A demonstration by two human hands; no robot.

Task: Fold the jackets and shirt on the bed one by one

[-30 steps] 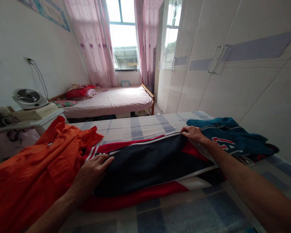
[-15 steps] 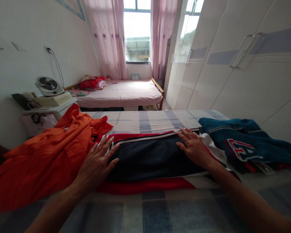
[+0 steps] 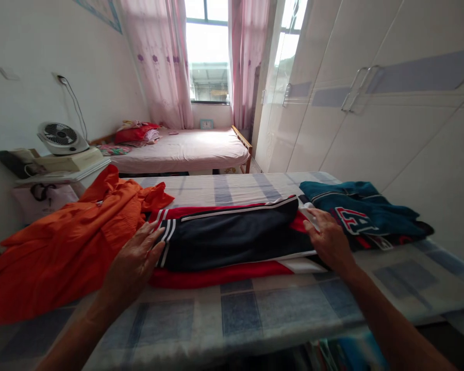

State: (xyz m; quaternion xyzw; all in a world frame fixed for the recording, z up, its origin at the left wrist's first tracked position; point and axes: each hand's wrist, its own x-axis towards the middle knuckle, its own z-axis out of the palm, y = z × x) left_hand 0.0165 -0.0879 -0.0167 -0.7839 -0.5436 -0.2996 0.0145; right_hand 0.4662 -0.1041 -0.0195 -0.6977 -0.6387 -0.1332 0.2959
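A dark navy, red and white garment, seemingly a track jacket [image 3: 228, 239], lies folded in a long strip across the bed in front of me. My left hand [image 3: 135, 252] rests at its left end, fingers stretched over the white-striped cuff. At the right end, my right hand [image 3: 328, 239] touches the red and white cloth with its fingers extended and thumb apart. Beside my left hand spreads a crumpled orange garment [image 3: 85, 242]. A teal garment with a letter patch [image 3: 351, 206] lies folded just beyond my right hand.
The checked bedsheet [image 3: 239, 314] lies under the clothes, and its front edge hangs near me. Farther back stands a second bed [image 3: 193, 149] below a window. A fan [image 3: 62, 138] sits on a cabinet at left. A white wardrobe [image 3: 332, 134] lines the right side.
My hands have moved apart toward the jacket's two ends, the left onto the cuff and the right onto the red and white part. The view has shifted right, showing the sheet's front edge.
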